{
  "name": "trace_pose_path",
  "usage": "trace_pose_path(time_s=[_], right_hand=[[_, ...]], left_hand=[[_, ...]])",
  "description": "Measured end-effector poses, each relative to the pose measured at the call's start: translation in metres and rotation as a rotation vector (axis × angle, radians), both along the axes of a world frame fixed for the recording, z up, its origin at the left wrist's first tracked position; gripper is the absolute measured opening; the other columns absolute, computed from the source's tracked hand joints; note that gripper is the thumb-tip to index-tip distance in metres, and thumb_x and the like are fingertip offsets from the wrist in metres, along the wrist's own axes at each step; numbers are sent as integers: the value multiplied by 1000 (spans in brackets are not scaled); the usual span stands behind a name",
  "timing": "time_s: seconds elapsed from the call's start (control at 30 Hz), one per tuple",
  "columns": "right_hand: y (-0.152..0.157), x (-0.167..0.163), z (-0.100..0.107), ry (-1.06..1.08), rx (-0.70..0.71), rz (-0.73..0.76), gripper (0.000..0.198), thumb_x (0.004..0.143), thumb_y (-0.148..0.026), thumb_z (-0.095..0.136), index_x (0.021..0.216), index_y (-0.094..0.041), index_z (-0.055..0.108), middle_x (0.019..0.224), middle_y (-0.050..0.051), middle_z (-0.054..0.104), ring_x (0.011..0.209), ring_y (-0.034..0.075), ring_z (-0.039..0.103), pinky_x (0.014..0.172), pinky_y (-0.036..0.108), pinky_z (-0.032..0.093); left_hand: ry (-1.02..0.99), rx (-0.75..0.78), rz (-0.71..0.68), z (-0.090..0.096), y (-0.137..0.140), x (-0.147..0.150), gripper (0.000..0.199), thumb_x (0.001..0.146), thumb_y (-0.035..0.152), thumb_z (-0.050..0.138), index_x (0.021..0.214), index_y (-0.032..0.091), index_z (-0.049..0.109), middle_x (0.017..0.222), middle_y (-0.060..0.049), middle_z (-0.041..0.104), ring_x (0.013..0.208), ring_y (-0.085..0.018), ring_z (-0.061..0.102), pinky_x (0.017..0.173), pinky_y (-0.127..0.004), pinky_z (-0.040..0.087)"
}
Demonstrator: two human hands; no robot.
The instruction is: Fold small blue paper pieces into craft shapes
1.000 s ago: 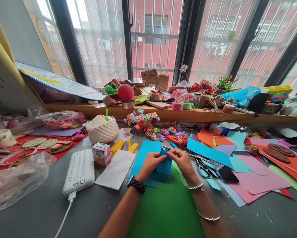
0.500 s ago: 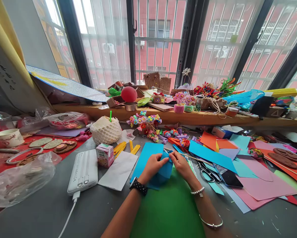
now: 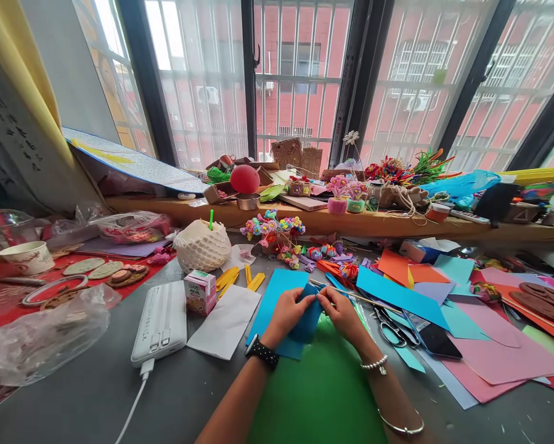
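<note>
A small sheet of blue paper (image 3: 308, 322) is held between both hands over the table. My left hand (image 3: 286, 314) grips its left side, thumb on top and fingers closed. Pinched at the paper's upper right edge is my right hand (image 3: 342, 314), its fingertips close to the left thumb. Under the left hand lies a larger blue sheet (image 3: 273, 296), flat on the grey table. Whether the held sheet is creased at the fingertips is too small to tell. Scissors (image 3: 391, 328) rest to the right of my right hand, beside a phone (image 3: 438, 341).
On the left are a white power bank (image 3: 160, 324) with a cable, a small pink carton (image 3: 199, 292) and white paper (image 3: 225, 320). Coloured paper sheets (image 3: 503, 357) spread across the right. Yarn flowers (image 3: 274, 231) and a coconut in white netting (image 3: 203, 245) stand behind.
The held blue paper has turned and its face looks darker now. Both hands stay together on it. The whole view has shifted slightly.
</note>
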State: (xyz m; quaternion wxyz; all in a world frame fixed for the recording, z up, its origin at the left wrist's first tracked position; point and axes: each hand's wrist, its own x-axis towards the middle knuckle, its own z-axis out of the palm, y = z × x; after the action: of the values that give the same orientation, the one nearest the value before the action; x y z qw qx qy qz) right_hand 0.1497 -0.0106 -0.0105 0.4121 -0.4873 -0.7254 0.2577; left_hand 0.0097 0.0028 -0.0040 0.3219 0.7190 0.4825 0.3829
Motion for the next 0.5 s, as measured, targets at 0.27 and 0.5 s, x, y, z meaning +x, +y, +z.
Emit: trace_pose_path(time_s=[0.27,0.5], right_hand=[[-1,5,2,106,-32,10,20,75,-34,43,65,-17,47,58,-2,43,53,11,39,47,21,32],[-1,3,2,160,-33,-41,26,75,-37,44,59,-16,47,51,-3,41,47,9,37,44,20,30]], left_hand=[[45,-63,-171,2,1,-5,30,70,39,44,52,15,39,53,4,34,53,-9,30,46,-20,21],[-21,-116,-246,6,-1,-3,27,70,38,45,59,14,51,57,3,45,56,-10,37,47,-19,27]])
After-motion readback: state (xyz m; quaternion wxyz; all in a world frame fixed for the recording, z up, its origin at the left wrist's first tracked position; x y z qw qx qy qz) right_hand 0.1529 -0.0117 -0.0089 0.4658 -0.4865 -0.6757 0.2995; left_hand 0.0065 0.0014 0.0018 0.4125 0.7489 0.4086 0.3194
